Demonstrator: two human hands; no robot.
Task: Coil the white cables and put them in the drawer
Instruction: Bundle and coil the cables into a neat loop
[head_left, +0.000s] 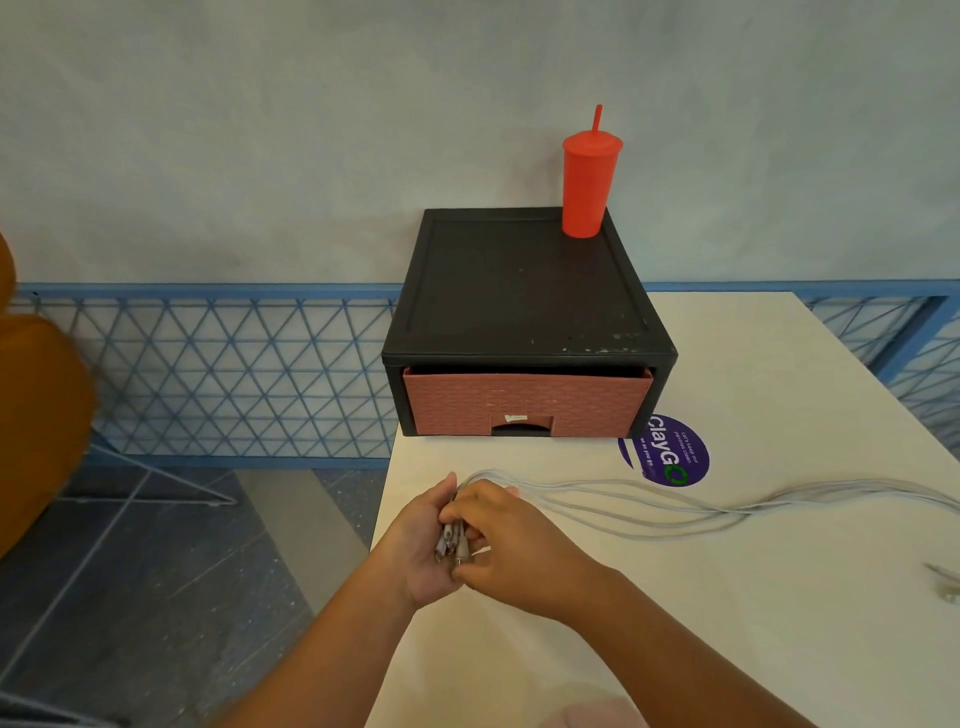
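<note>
Plainly legible, head view: the round purple sticker (667, 453) on the bench (779, 649) reads "ClayGO". At the bench's left edge my operator's left hand (423, 545) curls round the plug ends of the white cables (737, 512), and the right hand (519, 556) pinches the same bundle. Smooth strands trail right over open bench. The brick-textured red drawer (524, 402) sits in a black box (519, 291), with a red tumbler (589, 187) on top.

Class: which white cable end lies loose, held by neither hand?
The lone plug at the table's right edge; the other plugs are gripped by the left hand and right hand.
</note>
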